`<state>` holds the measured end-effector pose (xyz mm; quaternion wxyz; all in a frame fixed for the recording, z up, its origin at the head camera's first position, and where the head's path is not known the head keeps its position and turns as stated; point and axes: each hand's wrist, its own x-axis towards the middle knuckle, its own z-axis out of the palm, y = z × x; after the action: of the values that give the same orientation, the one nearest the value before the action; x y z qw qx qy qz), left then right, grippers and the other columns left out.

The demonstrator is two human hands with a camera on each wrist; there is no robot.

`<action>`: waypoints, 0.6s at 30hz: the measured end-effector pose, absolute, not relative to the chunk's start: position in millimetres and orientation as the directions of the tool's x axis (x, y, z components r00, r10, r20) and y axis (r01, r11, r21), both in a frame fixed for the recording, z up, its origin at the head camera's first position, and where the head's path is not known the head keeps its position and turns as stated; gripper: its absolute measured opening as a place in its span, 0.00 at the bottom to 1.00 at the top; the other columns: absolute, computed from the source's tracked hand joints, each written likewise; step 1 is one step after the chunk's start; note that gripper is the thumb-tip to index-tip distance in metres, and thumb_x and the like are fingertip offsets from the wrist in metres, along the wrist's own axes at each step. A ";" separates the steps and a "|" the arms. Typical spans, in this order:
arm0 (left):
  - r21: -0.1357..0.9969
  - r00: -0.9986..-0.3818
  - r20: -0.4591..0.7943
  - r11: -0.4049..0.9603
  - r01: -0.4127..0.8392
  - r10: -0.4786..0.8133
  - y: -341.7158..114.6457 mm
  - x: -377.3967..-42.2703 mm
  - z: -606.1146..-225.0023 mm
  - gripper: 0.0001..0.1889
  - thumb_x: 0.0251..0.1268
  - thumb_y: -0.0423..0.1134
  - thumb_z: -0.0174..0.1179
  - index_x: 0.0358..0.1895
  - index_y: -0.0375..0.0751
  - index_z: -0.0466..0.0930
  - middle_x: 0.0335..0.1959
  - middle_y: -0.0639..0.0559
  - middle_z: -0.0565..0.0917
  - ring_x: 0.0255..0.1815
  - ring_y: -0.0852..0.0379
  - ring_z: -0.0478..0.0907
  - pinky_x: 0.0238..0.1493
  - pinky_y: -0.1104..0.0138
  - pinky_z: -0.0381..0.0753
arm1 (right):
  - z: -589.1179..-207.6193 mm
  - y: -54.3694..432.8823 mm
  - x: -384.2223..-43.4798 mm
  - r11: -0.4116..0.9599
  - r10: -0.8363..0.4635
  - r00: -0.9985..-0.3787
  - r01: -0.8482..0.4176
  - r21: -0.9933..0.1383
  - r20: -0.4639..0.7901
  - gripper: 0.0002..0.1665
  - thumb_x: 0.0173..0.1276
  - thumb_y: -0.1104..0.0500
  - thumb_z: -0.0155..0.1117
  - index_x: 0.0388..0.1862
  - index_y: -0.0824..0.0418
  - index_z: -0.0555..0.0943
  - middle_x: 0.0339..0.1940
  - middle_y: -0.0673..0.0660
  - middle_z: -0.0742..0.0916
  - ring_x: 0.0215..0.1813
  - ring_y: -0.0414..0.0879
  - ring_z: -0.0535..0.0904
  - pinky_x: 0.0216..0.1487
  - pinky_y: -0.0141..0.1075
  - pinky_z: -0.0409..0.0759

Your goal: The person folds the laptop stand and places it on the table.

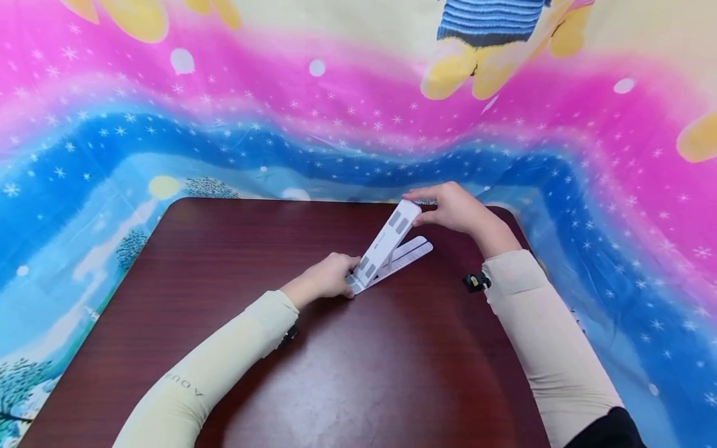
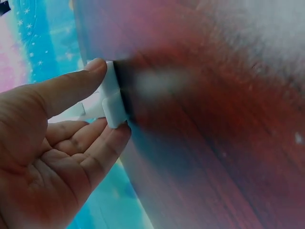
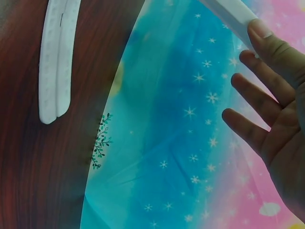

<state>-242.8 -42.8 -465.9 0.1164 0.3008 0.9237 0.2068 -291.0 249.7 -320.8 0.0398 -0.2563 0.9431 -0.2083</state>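
Observation:
A white folding laptop stand [image 1: 382,244] with grey pads is partly spread over the table, one panel tilted up from the lower arms [image 3: 56,76]. My left hand [image 1: 330,275] pinches its near, hinged end [image 2: 114,112] between thumb and fingers, low over the tabletop. At the raised far end, my right hand [image 1: 458,210] grips the panel's tip [image 3: 233,16] between thumb and forefinger. The other fingers of that hand are spread out in the right wrist view. Beneath the raised panel, the lower arms point away to the right.
The dark red-brown wooden table [image 1: 252,236] has rounded far corners. Behind it and along its sides hangs a colourful printed cloth [image 1: 358,124] with snowflakes. A small black camera [image 1: 476,282] is worn at my right wrist, over a pale sleeve [image 1: 538,323].

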 end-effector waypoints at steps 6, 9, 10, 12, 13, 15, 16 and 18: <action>0.433 -0.786 -0.100 0.738 0.518 0.610 -44.3 -241.4 -462.3 0.43 0.50 0.36 0.79 0.73 0.36 0.71 0.58 0.46 0.85 0.51 0.57 0.81 0.54 0.64 0.82 | -321.8 255.7 -283.8 0.784 -0.484 -0.875 -0.447 -0.431 0.027 0.37 0.59 0.49 0.81 0.69 0.39 0.80 0.64 0.50 0.85 0.57 0.47 0.79 0.44 0.43 0.76; 0.436 -0.777 -0.075 0.721 0.538 0.625 -43.2 -239.0 -463.8 0.43 0.51 0.34 0.77 0.73 0.33 0.70 0.59 0.45 0.84 0.52 0.55 0.80 0.54 0.63 0.81 | -321.6 259.7 -284.3 0.775 -0.470 -0.883 -0.416 -0.475 0.006 0.37 0.58 0.49 0.82 0.67 0.38 0.81 0.63 0.50 0.86 0.61 0.48 0.78 0.47 0.43 0.78; 0.437 -0.772 -0.063 0.713 0.548 0.632 -43.1 -238.7 -464.6 0.42 0.51 0.33 0.77 0.73 0.32 0.70 0.59 0.44 0.84 0.52 0.54 0.80 0.55 0.63 0.80 | -322.0 260.5 -284.8 0.773 -0.461 -0.887 -0.401 -0.492 -0.001 0.36 0.58 0.49 0.82 0.67 0.38 0.82 0.63 0.49 0.86 0.62 0.48 0.78 0.48 0.44 0.79; 0.443 -0.765 -0.051 0.701 0.559 0.642 -43.0 -238.5 -465.6 0.41 0.51 0.33 0.76 0.72 0.31 0.71 0.58 0.43 0.84 0.53 0.53 0.79 0.55 0.62 0.80 | -322.8 261.3 -285.3 0.764 -0.443 -0.896 -0.368 -0.530 -0.017 0.36 0.57 0.50 0.83 0.66 0.39 0.82 0.62 0.49 0.86 0.64 0.50 0.77 0.49 0.45 0.80; 0.442 -0.761 -0.048 0.697 0.564 0.646 -43.4 -238.8 -466.1 0.41 0.51 0.33 0.75 0.72 0.32 0.71 0.58 0.44 0.84 0.52 0.53 0.79 0.54 0.62 0.80 | -323.2 261.4 -285.2 0.758 -0.437 -0.899 -0.357 -0.546 -0.019 0.36 0.57 0.50 0.83 0.65 0.39 0.83 0.62 0.49 0.86 0.65 0.51 0.77 0.51 0.46 0.81; 0.445 -0.758 -0.044 0.692 0.569 0.651 -45.0 -240.0 -466.4 0.40 0.51 0.32 0.75 0.71 0.33 0.72 0.57 0.45 0.85 0.52 0.53 0.79 0.54 0.63 0.80 | -323.6 260.7 -283.4 0.750 -0.422 -0.906 -0.331 -0.572 -0.028 0.36 0.56 0.49 0.84 0.65 0.41 0.83 0.60 0.50 0.87 0.65 0.51 0.76 0.53 0.47 0.81; 0.446 -0.756 -0.044 0.690 0.570 0.653 -46.3 -241.1 -466.5 0.39 0.51 0.32 0.75 0.71 0.34 0.72 0.57 0.46 0.85 0.52 0.53 0.80 0.53 0.63 0.80 | -323.7 260.0 -282.0 0.749 -0.413 -0.910 -0.321 -0.580 -0.030 0.36 0.55 0.49 0.84 0.65 0.41 0.84 0.60 0.50 0.87 0.65 0.52 0.76 0.54 0.47 0.81; 0.452 -0.752 -0.046 0.685 0.571 0.657 -49.3 -244.2 -466.6 0.39 0.52 0.31 0.73 0.72 0.36 0.73 0.59 0.47 0.84 0.53 0.54 0.80 0.53 0.64 0.81 | -324.1 258.6 -278.7 0.743 -0.394 -0.919 -0.300 -0.598 -0.030 0.36 0.54 0.48 0.84 0.64 0.43 0.84 0.59 0.50 0.88 0.65 0.52 0.77 0.55 0.48 0.81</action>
<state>-244.2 -49.3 -466.6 0.1028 0.3368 0.9121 0.2100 -278.7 258.6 -324.1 0.0772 -0.1863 0.9305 -0.3059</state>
